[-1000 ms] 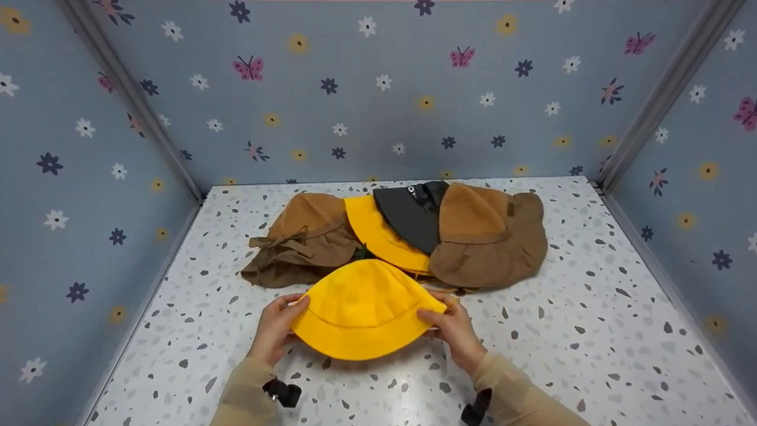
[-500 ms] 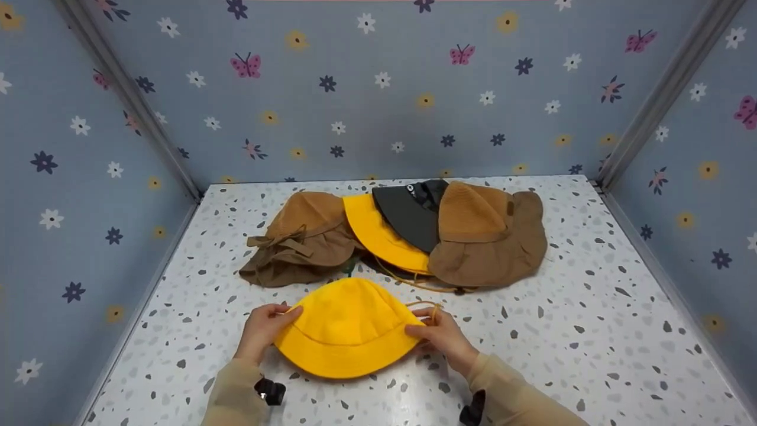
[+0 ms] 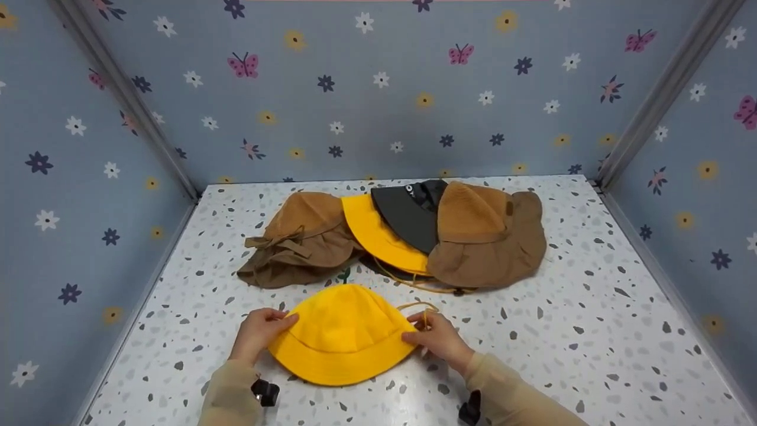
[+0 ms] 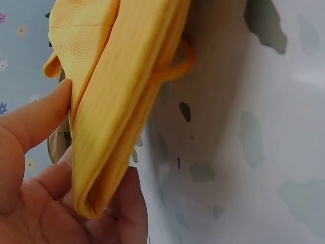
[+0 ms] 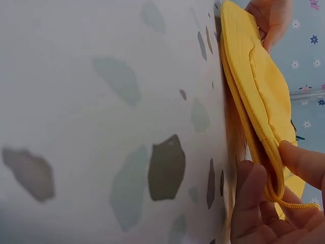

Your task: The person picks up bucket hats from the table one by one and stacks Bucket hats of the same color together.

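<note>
A yellow bucket hat (image 3: 343,337), folded flat with its brim toward me, is held between both hands low over the speckled table. My left hand (image 3: 258,332) pinches its left brim corner, thumb on top and fingers beneath. At the opposite corner my right hand (image 3: 439,338) grips the brim the same way. A thin yellow cord (image 3: 417,305) loops out by the right fingers. In the left wrist view the doubled brim (image 4: 109,122) stands edge-on, the thumb pressed against it. The right wrist view shows the folded brim (image 5: 244,86) close to the tabletop. A small green sprout (image 3: 344,275) tops the crown.
Behind it lies a row of overlapping hats: a brown flap hat (image 3: 307,231) at left, another yellow hat (image 3: 378,231), a dark grey hat (image 3: 408,216) and a second brown flap hat (image 3: 488,236). Patterned walls (image 3: 378,118) border the speckled table (image 3: 591,355).
Both hands have drawn the yellow hat toward me and slightly left, away from the row of hats. More of the cord beside the right hand and the green sprout now shows.
</note>
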The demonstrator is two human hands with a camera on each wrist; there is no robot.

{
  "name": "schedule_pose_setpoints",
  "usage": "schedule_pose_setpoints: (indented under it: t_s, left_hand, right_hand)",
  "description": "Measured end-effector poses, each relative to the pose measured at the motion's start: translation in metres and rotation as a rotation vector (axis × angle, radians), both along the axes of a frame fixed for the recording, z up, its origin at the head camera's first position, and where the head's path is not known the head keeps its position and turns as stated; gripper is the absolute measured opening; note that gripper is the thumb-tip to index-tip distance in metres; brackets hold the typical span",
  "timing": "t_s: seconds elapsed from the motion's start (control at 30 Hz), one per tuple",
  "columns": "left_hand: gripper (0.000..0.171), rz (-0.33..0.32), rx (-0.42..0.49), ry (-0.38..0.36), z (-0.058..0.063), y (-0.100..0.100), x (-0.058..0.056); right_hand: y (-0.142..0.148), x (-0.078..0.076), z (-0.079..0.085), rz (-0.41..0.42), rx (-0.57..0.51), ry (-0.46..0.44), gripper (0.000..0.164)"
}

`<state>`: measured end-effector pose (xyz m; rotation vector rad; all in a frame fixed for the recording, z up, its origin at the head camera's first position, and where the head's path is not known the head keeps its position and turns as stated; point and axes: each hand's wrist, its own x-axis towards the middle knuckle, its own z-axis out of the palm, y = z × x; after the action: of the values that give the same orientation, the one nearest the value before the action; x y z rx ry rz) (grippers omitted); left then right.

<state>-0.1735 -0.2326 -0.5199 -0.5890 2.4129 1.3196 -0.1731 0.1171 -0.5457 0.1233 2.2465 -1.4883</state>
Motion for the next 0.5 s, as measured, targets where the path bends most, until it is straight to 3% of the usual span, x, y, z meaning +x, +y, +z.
schedule_pose_setpoints:
  t_s: [0.17,0.5]
  left_hand:
    - [0.054,-0.015,-0.032,-0.015,0.0002,-0.0016,0.0005]
    - [0.048,-0.074,-0.192,-0.027,-0.0021,-0.0006,0.0018]
  right_hand:
    - [0.0006,-0.001,-0.0001,0.046,0.05,0.046,0.04]
    - [-0.0015,-0.004,-0.0023,0.092,0.15,0.072,0.041]
